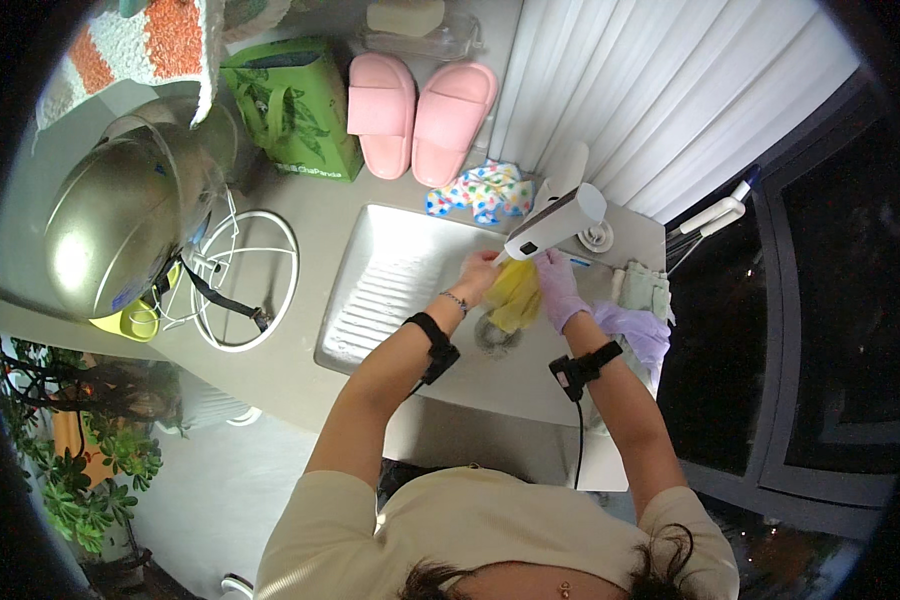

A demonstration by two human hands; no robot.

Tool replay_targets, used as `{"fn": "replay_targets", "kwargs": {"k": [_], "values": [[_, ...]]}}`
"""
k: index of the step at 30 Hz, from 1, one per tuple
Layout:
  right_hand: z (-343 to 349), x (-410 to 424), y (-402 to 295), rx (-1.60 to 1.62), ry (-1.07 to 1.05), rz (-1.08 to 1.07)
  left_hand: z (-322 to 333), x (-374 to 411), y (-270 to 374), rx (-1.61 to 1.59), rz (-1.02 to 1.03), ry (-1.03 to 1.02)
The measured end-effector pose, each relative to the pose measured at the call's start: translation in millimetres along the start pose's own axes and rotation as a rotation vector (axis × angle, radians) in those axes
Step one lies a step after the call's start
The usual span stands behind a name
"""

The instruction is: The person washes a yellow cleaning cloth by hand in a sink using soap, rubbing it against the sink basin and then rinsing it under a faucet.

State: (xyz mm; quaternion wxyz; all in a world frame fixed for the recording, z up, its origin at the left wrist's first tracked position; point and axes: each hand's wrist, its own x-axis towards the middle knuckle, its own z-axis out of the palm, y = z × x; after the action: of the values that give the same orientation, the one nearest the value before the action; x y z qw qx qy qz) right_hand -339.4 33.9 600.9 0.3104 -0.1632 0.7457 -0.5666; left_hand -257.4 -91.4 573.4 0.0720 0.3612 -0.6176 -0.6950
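Note:
Over the basin of a utility sink (390, 277) with a ribbed washboard side, both hands are at a yellow cloth (516, 296) that hangs below the faucet (555, 223). My left hand (481, 271) is bare, with a bracelet at the wrist, and grips the cloth's left edge; the faucet partly covers the fingertips. My right hand (559, 285) wears a thin purple glove and holds the cloth's right edge. Under the cloth's lower end shows a round dark drain (498, 335).
Pink slippers (454, 120), a green bag (300, 112) and a dotted cloth (487, 191) lie behind the sink. At the left are a large metallic-looking rounded object (120, 225) and a white hoop (294, 277). Purple (641, 326) and grey-green cloths (645, 289) lie right.

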Motion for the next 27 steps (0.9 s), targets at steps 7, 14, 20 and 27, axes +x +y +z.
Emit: {"fn": "replay_targets", "kwargs": {"k": [7,14,20,27], "values": [[2,34,26,-0.467,-0.200,-0.279,-50,5,-25,0.193,-0.042,-0.100],[12,22,-10,-0.566,-0.247,-0.144,-66,-8,-28,0.054,-0.024,-0.018],[2,0,-30,0.088,-0.310,0.128,-59,1,-33,0.007,-0.103,-0.121],[-17,9,-20,0.166,-0.295,0.081,-47,-14,-5,-0.287,-0.119,-0.229]]}}
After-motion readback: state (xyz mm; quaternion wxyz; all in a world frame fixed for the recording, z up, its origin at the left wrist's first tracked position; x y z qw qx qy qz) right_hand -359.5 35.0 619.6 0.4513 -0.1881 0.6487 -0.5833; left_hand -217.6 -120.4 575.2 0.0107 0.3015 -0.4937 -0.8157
